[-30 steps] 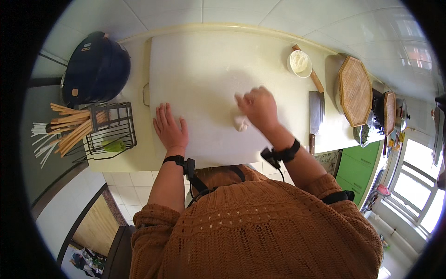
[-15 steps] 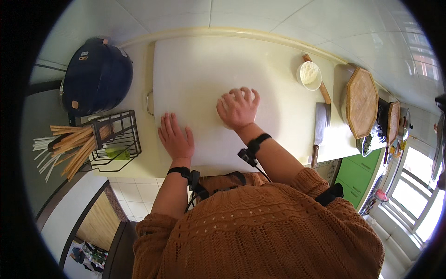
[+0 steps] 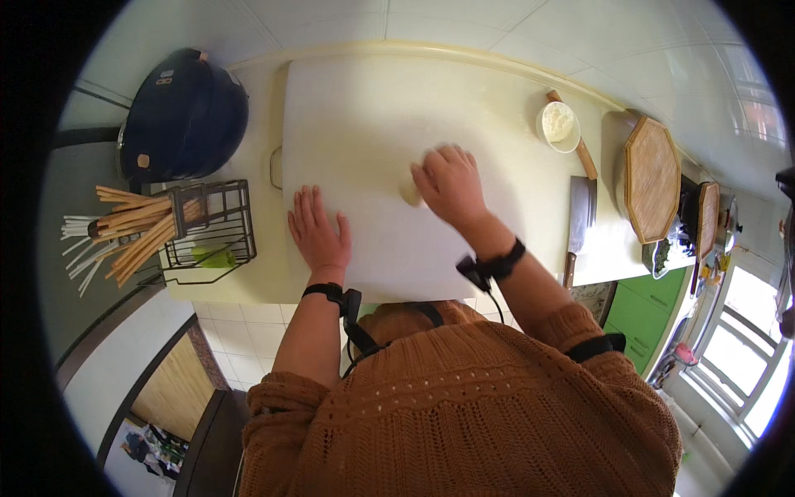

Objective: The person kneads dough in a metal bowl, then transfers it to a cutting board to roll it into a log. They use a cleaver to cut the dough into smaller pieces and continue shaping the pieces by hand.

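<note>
A: Item one, obscured matter?
B: A pale dough lump, mostly covered by the right hand; only its left edge shows, resting on the white board. Its full shape cannot be made out.

A: Right hand, state of fingers?
B: Spread and slightly curved, palm down, pressing on the dough lump. Not closed round it; whether the fingertips curl under is hidden.

A: Left hand?
B: Flat on the white board near its lower left corner, fingers extended and close together, holding nothing. Well apart from the dough.

A: Wrist fittings?
B: A black strap with a small device on each wrist; cables run down to the orange knit jumper.

A: Surrounding stock?
B: Dark blue cooker at upper left. Wire rack with wooden chopsticks sticking out leftward and something green inside, too small to identify. To the right: small white bowl holding white powder, a cleaver lying flat, an octagonal wooden board.

A: Cut off?
B: Things beyond the wooden board blur and bend at the rim.
</note>
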Demonstrator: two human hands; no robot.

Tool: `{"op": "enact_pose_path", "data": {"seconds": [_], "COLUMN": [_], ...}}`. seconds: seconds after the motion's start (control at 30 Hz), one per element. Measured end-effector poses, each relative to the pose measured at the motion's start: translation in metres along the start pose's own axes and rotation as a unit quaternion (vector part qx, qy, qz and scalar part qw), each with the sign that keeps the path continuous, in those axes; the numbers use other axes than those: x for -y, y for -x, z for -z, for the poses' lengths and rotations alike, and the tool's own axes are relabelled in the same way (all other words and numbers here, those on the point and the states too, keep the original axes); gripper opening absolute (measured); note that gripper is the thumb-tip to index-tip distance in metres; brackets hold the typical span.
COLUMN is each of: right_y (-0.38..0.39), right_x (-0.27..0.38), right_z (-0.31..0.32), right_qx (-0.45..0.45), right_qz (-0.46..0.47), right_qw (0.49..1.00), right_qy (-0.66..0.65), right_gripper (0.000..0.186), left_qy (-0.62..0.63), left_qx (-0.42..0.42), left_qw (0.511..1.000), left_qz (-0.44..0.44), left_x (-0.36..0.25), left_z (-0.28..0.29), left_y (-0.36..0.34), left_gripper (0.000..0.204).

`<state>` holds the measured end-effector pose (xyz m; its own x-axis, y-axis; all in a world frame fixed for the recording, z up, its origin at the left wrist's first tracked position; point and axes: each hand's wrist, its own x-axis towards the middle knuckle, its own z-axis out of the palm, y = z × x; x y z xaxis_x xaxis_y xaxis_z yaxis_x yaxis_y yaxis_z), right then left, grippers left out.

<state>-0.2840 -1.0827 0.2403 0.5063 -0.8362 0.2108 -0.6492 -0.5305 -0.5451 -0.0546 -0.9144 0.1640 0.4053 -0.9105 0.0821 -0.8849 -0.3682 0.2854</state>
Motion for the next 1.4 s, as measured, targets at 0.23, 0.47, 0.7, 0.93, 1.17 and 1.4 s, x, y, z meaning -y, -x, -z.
{"op": "enact_pose_path", "data": {"seconds": [0.23,0.47,0.7,0.93,1.17,1.4], "right_y": [0.048,-0.05,-0.114,0.021,0.11,-0.061], "right_x": [0.005,-0.012,-0.028,0.004,0.017,-0.012], "right_z": [-0.038,-0.057,-0.07,-0.007,-0.023,-0.066], "right_qx": [-0.154,-0.107,-0.061,0.091,0.046,-0.026], "right_qz": [0.095,0.042,0.004,0.043,0.032,-0.001], "right_qw": [0.971,0.975,0.975,0.988,0.983,0.986], "right_qy": [0.16,0.192,0.214,0.121,0.174,0.165], "right_gripper": [0.02,0.03,0.048,0.058,0.064,0.07], "left_qy": [-0.005,-0.025,-0.013,-0.018,-0.01,-0.026], "left_qx": [0.014,0.023,0.002,0.007,0.018,0.006], "left_qw": [1.0,0.999,1.0,1.0,1.0,1.0], "left_qz": [0.012,0.002,-0.009,-0.001,0.006,-0.007], "left_x": [-0.001,-0.001,0.002,0.001,0.002,0.003], "left_z": [0.001,0.002,-0.001,-0.004,-0.003,-0.006], "left_y": [-0.004,-0.004,0.001,0.0,-0.002,0.0], "left_gripper": [0.071,0.073,0.072,0.072,0.072,0.073]}}
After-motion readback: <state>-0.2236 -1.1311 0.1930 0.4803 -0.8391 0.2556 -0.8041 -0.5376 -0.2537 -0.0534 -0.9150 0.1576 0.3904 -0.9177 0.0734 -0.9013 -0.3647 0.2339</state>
